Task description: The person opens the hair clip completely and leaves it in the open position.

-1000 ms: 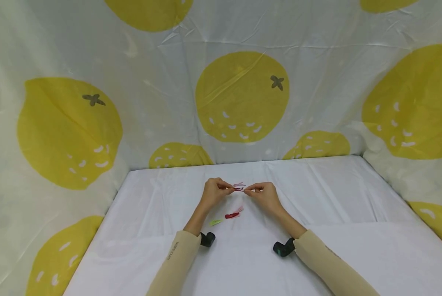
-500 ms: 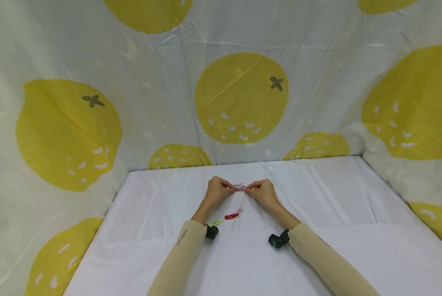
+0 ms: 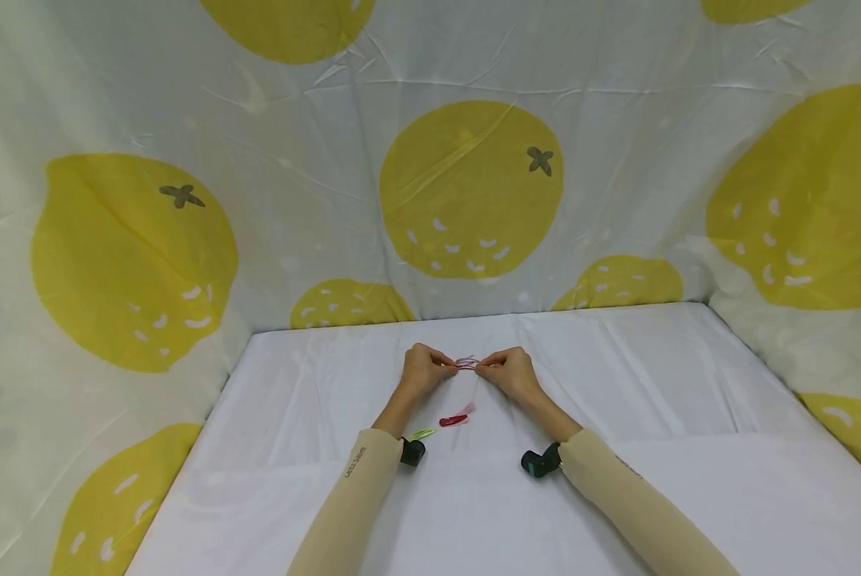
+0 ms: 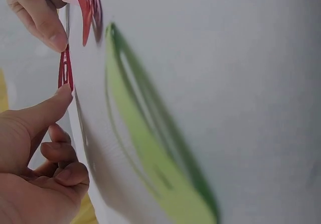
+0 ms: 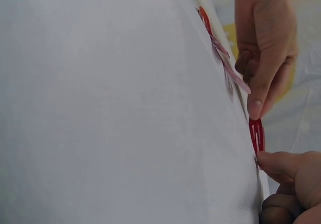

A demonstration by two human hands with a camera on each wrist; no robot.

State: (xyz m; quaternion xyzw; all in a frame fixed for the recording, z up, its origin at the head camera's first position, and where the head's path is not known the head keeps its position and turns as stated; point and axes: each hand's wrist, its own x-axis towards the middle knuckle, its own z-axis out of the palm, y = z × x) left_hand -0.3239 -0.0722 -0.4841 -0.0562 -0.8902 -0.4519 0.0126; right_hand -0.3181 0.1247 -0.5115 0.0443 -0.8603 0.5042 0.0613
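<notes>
While your left hand point(image 3: 422, 373) and right hand point(image 3: 511, 373) each pinch an end of the red hair clip point(image 3: 466, 365) above the white sheet point(image 3: 661, 384), it may snap and fly from your fingertips.

The whole space is being boxed in by a white cloth backdrop point(image 3: 618, 144) printed with big yellow lemons point(image 3: 471, 188), hung across the back and down both sides. Creases and fold lines are being shown all over it. The worktop point(image 3: 654, 376) is being covered by a plain white sheet, wrinkled in places. Everything is being lit softly and evenly, with hardly any shadows being cast.
</notes>
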